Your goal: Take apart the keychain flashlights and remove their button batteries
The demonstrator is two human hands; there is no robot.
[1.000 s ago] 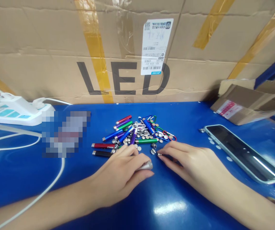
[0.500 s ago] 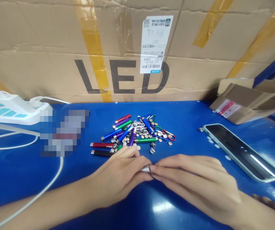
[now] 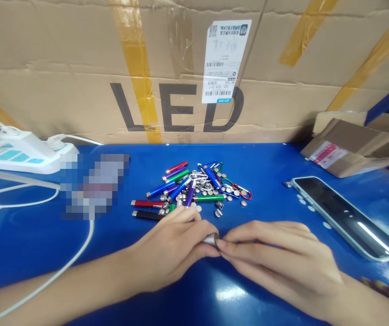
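A short silver tube [image 3: 210, 239] pokes out between the thumb and index finger of my left hand [image 3: 170, 251], which is closed round it. At the tube's right end, the fingertips of my right hand [image 3: 282, 258] are pinched together against the rim; whatever they hold is hidden. Just beyond my left hand lies a pile of small penlights, among them a red one [image 3: 149, 203], a black one [image 3: 145, 214] and a green one [image 3: 210, 198]. Button cells [image 3: 244, 203] and coloured carabiner clips [image 3: 242, 191] are scattered among them.
A phone [image 3: 343, 215] lies on the blue table [image 3: 235, 299] at right, with a small open carton [image 3: 337, 147] behind it. A large cardboard box [image 3: 79, 68] stands along the back. At left are a white power strip [image 3: 28, 156], a blurred-out object [image 3: 101, 181] and a white cable [image 3: 75, 253].
The view has shifted slightly, so everything sits a little further right. My right fingertips have moved a little at the tube's end, and its rim shows more clearly now.
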